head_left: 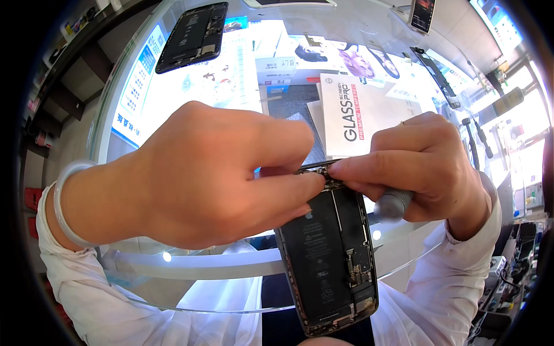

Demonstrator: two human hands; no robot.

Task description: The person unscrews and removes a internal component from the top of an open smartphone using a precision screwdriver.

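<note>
An opened smartphone (323, 254), its black battery and circuit board exposed, tilts over the front edge of the glass counter. My left hand (213, 173) is closed at its top end, thumb and fingers gripping near the upper left corner. At the same end, the thumb and index finger of my right hand (424, 164) press together against the small parts along the top edge. Anything tiny between these fingertips is hidden. The curled lower fingers of my right hand also hold a grey, screwdriver-like tool handle (393, 205); its tip cannot be seen.
A second opened phone (193, 37) lies at the far left of the glass counter (190, 259). A white screen-protector box (358, 109) rests just beyond my hands. Narrow dark phone parts (435, 75) lie to the right, and a lit phone (422, 14) stands behind.
</note>
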